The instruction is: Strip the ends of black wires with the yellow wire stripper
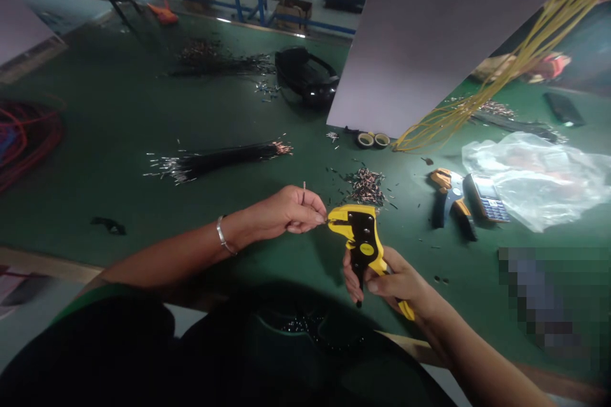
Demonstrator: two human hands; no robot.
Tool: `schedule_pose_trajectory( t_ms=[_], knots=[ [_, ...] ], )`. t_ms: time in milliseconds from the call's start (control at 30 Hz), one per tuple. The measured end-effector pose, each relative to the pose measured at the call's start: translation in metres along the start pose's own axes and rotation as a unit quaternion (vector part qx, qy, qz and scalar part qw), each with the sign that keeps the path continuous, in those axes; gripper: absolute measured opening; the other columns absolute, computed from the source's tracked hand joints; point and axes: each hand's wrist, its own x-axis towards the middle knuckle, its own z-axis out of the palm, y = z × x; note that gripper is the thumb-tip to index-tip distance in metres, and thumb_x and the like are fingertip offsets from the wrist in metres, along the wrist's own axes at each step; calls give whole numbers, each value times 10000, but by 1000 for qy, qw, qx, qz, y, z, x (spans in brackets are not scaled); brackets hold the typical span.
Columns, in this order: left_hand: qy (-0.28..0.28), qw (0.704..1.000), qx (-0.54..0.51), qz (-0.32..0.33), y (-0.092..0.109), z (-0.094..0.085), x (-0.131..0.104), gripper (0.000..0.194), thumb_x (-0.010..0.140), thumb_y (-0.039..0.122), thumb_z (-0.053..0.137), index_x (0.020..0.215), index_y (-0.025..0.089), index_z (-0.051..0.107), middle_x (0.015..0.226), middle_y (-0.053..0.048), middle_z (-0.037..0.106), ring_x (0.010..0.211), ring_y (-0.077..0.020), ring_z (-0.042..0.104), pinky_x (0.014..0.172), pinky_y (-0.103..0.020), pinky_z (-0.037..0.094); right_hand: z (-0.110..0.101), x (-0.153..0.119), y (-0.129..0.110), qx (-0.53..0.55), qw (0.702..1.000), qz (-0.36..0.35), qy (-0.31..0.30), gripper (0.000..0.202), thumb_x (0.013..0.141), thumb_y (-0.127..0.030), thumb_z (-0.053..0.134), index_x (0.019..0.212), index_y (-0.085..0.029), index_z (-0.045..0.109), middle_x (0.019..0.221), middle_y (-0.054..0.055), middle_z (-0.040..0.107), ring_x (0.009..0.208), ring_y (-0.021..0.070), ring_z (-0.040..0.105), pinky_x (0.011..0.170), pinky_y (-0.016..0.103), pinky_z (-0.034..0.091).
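In my left hand (291,211) a thin wire (304,191) is pinched, one end poking up above the fingers. Its other end is too small to make out near the stripper's jaws. My right hand (394,276) grips the handles of a yellow and black wire stripper (365,238), whose jaws point left and almost meet my left fingertips. Just beyond the stripper lies a heap of short wire scraps (366,186). A bundle of black wires (229,160), with bare copper ends at right and silvery tips at left, rests farther back on the green table (143,121).
At right are an orange-and-black hand tool (451,197), a keypad phone (489,197) and a clear plastic bag (548,178). Tape rolls (366,140) sit by a large pale panel (420,32), with yellow wires (515,70) hanging beside it. Coiled red wires (28,140) lie far left.
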Motion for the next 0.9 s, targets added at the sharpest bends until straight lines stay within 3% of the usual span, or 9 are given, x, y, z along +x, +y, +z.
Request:
schedule_pose_trajectory(
  t_ms=[900],
  knots=[
    [0, 999, 42, 11, -1, 0, -1, 55, 658, 115, 656, 711, 107, 664, 481, 44, 457, 413, -27, 320, 407, -184, 187, 12, -6, -1, 13, 999, 34, 12, 230, 736, -262, 750, 824, -119, 592, 606, -8, 527, 481, 99, 477, 475, 261, 410]
  ],
)
